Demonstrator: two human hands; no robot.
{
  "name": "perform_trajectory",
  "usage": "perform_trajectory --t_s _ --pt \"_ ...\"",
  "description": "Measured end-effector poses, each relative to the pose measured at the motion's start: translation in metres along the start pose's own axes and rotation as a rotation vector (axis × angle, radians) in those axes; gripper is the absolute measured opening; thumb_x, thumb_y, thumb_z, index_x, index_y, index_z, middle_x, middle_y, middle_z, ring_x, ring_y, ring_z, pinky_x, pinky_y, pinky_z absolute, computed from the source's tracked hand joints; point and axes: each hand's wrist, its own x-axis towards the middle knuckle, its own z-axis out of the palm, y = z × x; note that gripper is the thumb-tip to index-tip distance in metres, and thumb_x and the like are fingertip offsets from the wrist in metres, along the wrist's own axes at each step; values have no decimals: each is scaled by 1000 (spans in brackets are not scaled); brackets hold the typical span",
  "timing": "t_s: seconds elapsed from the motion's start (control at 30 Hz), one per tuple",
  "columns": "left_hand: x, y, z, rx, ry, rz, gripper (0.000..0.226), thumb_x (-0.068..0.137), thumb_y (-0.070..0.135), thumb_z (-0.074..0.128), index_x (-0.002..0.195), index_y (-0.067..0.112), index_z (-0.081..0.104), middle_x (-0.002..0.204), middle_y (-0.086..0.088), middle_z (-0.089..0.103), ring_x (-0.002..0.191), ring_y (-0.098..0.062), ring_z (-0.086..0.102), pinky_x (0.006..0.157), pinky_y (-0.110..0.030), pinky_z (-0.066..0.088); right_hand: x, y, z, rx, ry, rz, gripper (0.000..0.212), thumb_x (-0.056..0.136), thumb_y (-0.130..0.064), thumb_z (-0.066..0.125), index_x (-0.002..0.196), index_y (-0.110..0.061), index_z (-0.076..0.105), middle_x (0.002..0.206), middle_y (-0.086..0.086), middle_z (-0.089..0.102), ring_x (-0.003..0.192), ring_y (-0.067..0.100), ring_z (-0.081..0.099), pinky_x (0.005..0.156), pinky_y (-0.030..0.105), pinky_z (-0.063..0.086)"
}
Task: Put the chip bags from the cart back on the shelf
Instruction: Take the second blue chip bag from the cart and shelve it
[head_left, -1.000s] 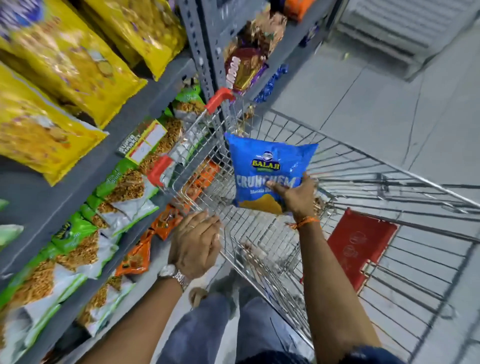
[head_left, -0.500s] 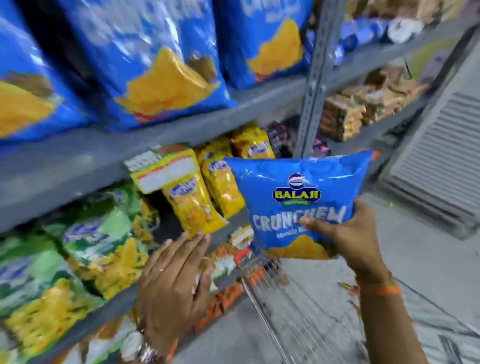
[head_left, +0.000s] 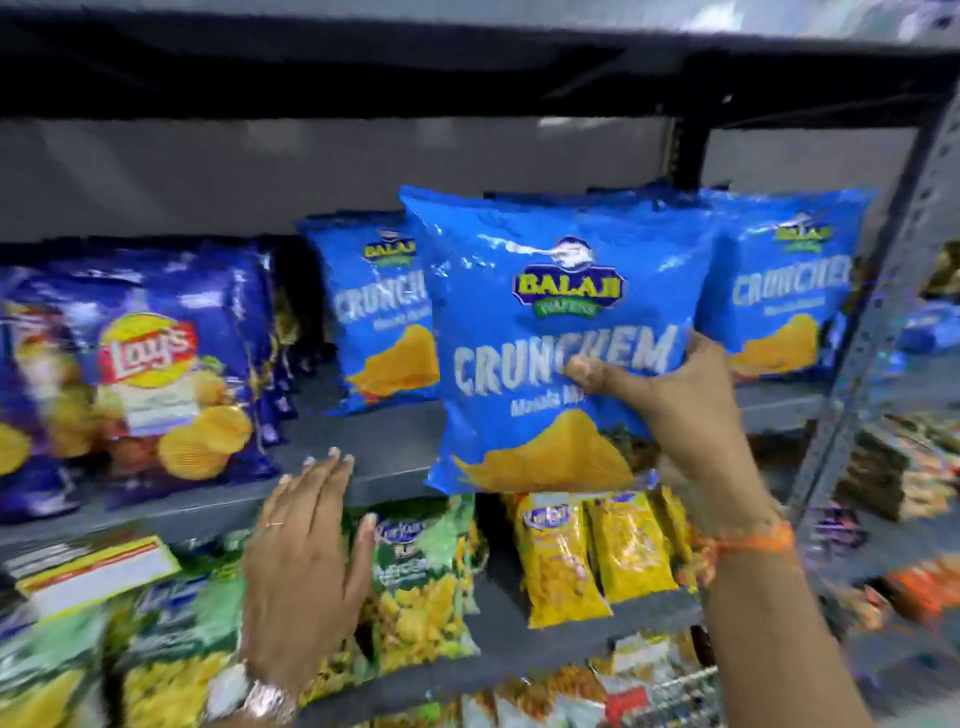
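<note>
My right hand (head_left: 670, 410) grips a blue Balaji Crunchem chip bag (head_left: 540, 332) by its lower right part, holding it upright in front of the grey shelf (head_left: 395, 457). Two matching blue Crunchem bags stand on that shelf, one behind to the left (head_left: 379, 312) and one to the right (head_left: 784, 291). My left hand (head_left: 306, 551) is flat with fingers spread, empty, its fingertips at the shelf's front edge below and left of the held bag. Only a corner of the wire cart (head_left: 670, 696) shows at the bottom.
Dark blue Lay's bags (head_left: 150, 374) fill the left of the same shelf. Green snack bags (head_left: 415, 587) and yellow snack packs (head_left: 592, 551) sit on the shelf below. A grey perforated upright (head_left: 883, 291) stands at the right, with more shelves of packets beyond.
The view swung up from the cart to the blue-bag shelf. My right hand raised the Crunchem bag to that shelf level. My left hand rose to the shelf edge.
</note>
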Motion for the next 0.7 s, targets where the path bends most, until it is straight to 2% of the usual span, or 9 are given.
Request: perform_trajectory --t_s 0.13,0.27,0.33,0.4,0.57,0.63,0.7 --pt "-3 -6 4 29 35 -41 52 97 36 44 134 1 57 132 -18 63 122 -36 57 112 -47 38 32 15 52 86 -65 109 28 67 9 84 81 -11 71 69 -8 78 64 6 74 62 23 59" --pt "-1 -9 4 26 54 -39 47 96 33 43 129 3 60 127 -15 65 118 -34 59 109 -46 40 47 32 82 80 -132 190 30 75 15 78 72 -7 57 53 -13 71 51 -2 69 57 17 59" --pt "-1 -9 5 22 50 -38 45 96 31 45 130 5 59 128 -13 65 120 -31 58 112 -44 38 52 42 88 70 -172 212 25 74 11 81 86 -4 66 73 -1 79 68 9 77 72 30 64" --pt "-2 -9 7 23 41 -34 45 96 31 47 131 6 59 129 -12 64 122 -30 57 115 -43 35 58 56 90 63 -188 234 34 72 5 84 101 -4 70 96 9 79 87 20 79 81 36 61" --pt "-3 -10 10 55 30 -33 45 92 28 55 131 4 59 129 -13 63 123 -30 57 121 -39 27 68 75 88 15 -219 205 39 77 -3 84 111 -13 67 104 -1 77 92 10 77 81 26 62" --pt "-4 -10 11 61 25 -34 46 92 29 55 131 4 59 130 -13 62 124 -30 56 123 -38 24 72 79 86 -2 -249 191 54 77 -6 85 125 -6 61 115 7 75 98 17 77 86 32 62" --pt "-6 -10 13 68 14 -37 47 93 31 53 132 4 58 131 -13 62 125 -30 55 123 -39 25 74 81 86 -17 -265 182 63 74 -11 89 129 -6 59 121 11 74 105 24 75 90 39 61"
